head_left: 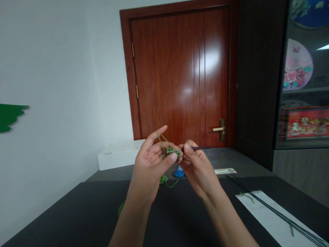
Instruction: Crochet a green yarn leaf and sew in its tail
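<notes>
Both hands are raised over the dark table, close together. My left hand (155, 159) pinches a small piece of green crochet work (169, 150) between thumb and fingers. Green yarn (160, 140) loops over its raised index finger. In my right hand (192, 160) is a crochet hook (200, 148) with a dark handle, held near its front. The hook's metal tip meets the green piece; the exact stitch is too small to make out. Below the hands lie a blue crocheted flower (179, 172) and a green crocheted piece (163, 179) with a yarn tail, partly hidden by my left hand.
A white box (117, 156) stands at the table's back left. On the right, long dark green stems (280, 214) lie across a white sheet of paper (269, 217). A pale strip (225, 171) lies farther back. Green yarn (120, 209) shows beside my left forearm.
</notes>
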`<move>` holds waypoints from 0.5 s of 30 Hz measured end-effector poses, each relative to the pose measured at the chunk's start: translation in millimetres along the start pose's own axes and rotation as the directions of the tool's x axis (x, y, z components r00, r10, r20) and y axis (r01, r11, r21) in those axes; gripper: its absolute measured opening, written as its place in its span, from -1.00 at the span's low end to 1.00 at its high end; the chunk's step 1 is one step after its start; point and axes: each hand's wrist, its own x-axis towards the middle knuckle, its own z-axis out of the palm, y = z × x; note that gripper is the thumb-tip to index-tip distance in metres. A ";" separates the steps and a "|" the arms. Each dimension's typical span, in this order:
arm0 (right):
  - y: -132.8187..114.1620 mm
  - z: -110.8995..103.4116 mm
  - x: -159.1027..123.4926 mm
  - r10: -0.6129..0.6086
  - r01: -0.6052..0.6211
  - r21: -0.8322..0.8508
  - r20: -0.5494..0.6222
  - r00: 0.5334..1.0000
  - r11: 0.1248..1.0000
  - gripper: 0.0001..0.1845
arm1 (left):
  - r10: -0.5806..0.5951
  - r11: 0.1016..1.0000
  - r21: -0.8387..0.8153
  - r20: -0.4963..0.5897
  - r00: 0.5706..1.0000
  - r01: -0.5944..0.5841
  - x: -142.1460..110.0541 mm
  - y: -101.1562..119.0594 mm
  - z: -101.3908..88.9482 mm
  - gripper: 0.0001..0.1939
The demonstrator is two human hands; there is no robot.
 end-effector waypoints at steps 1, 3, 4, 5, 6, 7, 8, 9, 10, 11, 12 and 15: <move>0.2 0.8 -1.1 -0.025 0.025 -0.009 0.011 1.000 1.000 -0.67 | -0.002 1.000 -0.007 -0.013 1.000 0.002 -0.2 0.6 0.7 -0.24; 0.6 1.5 -3.1 -0.088 0.089 -0.039 0.029 0.996 0.995 -0.69 | -0.020 0.999 -0.031 -0.046 0.999 0.019 -0.7 1.8 1.9 -0.26; 0.9 1.5 -4.0 -0.127 0.129 -0.055 0.037 0.991 0.990 -0.72 | -0.033 0.999 -0.041 -0.064 0.997 0.030 -0.9 2.4 2.4 -0.27; 1.4 1.3 -4.6 -0.167 0.170 -0.070 0.044 0.985 0.983 -0.75 | -0.045 0.998 -0.046 -0.079 0.996 0.042 -1.2 2.9 2.9 -0.28; 1.8 0.9 -5.1 -0.205 0.209 -0.084 0.052 0.977 0.974 -0.77 | -0.055 0.998 -0.044 -0.091 0.994 0.051 -1.6 3.3 3.2 -0.29; 2.3 0.4 -5.5 -0.240 0.245 -0.096 0.063 0.969 0.965 -0.79 | -0.058 0.998 -0.038 -0.101 0.993 0.054 -2.0 3.8 3.6 -0.30; 2.7 0.0 -5.8 -0.268 0.275 -0.106 0.074 0.961 0.956 -0.80 | -0.055 0.998 -0.029 -0.109 0.993 0.052 -2.6 4.2 4.0 -0.30; 3.0 -0.3 -5.9 -0.289 0.297 -0.112 0.082 0.954 0.948 -0.81 | -0.047 0.999 -0.018 -0.113 0.993 0.046 -3.1 4.5 4.5 -0.30; 3.1 -0.4 -6.1 -0.306 0.314 -0.115 0.085 0.948 0.942 -0.82 | -0.040 0.999 -0.007 -0.112 0.993 0.040 -3.8 4.8 4.9 -0.30; 3.2 -0.2 -6.2 -0.318 0.326 -0.114 0.080 0.945 0.938 -0.82 | -0.034 0.999 0.002 -0.107 0.994 0.035 -4.4 5.0 5.4 -0.30; 3.1 0.1 -6.3 -0.329 0.335 -0.109 0.066 0.942 0.936 -0.82 | -0.033 0.999 0.009 -0.101 0.994 0.034 -4.9 5.0 5.7 -0.30; 2.3 1.5 -6.4 -0.333 0.333 -0.081 0.018 0.943 0.939 -0.82 | -0.052 0.998 0.018 -0.082 0.995 0.053 -5.4 4.7 5.5 -0.28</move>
